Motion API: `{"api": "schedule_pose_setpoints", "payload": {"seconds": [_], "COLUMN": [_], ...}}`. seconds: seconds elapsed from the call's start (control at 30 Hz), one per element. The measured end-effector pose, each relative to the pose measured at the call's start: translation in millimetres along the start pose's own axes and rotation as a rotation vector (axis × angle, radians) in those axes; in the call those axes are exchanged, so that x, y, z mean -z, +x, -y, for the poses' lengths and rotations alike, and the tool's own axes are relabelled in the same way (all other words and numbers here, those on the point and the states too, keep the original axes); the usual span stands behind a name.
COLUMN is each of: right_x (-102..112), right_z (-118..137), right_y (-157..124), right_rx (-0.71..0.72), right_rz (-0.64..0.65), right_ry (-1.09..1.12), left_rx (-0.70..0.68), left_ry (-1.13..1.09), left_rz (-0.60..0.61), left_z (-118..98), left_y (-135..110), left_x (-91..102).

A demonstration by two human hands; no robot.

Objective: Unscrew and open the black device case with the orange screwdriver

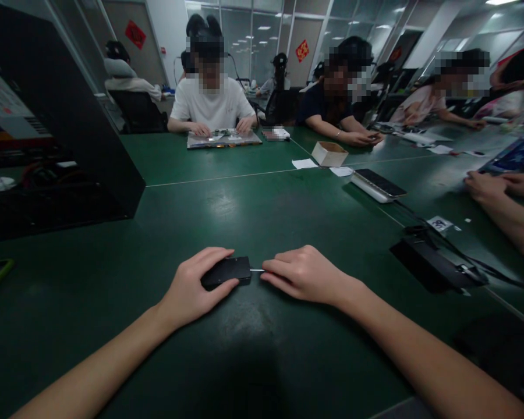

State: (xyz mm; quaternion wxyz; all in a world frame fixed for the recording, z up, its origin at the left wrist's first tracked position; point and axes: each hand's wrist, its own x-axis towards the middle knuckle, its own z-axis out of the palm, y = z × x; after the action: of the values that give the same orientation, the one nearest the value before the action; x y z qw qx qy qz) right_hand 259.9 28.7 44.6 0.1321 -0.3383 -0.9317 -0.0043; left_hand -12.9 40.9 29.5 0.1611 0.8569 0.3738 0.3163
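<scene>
My left hand (196, 289) is closed around a small black box (230, 270) on the green tabletop, thumb along the near side and fingers over the far side. From the box's right end a thin silvery rod (256, 270) runs straight to my right hand (308, 276). The right thumb and fingertips pinch that rod. Its far end inside the fingers is hidden, so I cannot tell what kind of tool or part it is. Whether the rod enters the box or only touches its end cannot be made out.
A tall black open-fronted case (117, 157) stands at the left, with a green-edged object (2, 280) nearer me. Cables lead to a black device (436, 262) on the right. Beyond are a white power strip-like unit (375, 189) and a small carton (329, 154). Other people sit around the table.
</scene>
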Motion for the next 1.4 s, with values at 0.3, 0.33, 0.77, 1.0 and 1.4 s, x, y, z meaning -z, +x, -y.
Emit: {"api": "schedule_pose_setpoints", "payload": {"seconds": [0.3,0.33,0.77,1.0,1.4], "right_x": [-6,-5,-14,-10,-5], "right_z": [9,7,31,37,23], "right_y": [2,1,8,6,5], "right_rx": [-0.098,-0.096,-0.342,-0.317,-0.142], "right_rz": [-0.064,-0.061,-0.075,-0.101,-0.079], "right_ry": [0.108,0.104,0.356,0.428,0.330], "left_rx": [0.124,0.131,0.147,0.168,0.156], "left_ry": [-0.066,-0.068,-0.063,-0.076,-0.121], "left_rz": [0.012,0.014,-0.018,-0.014,0.150], "left_z": [2,3,5,4,25], "left_y": [4,4,2,3,4], "left_x": [-0.6,-0.7,-2.9,-4.0,18.8]}}
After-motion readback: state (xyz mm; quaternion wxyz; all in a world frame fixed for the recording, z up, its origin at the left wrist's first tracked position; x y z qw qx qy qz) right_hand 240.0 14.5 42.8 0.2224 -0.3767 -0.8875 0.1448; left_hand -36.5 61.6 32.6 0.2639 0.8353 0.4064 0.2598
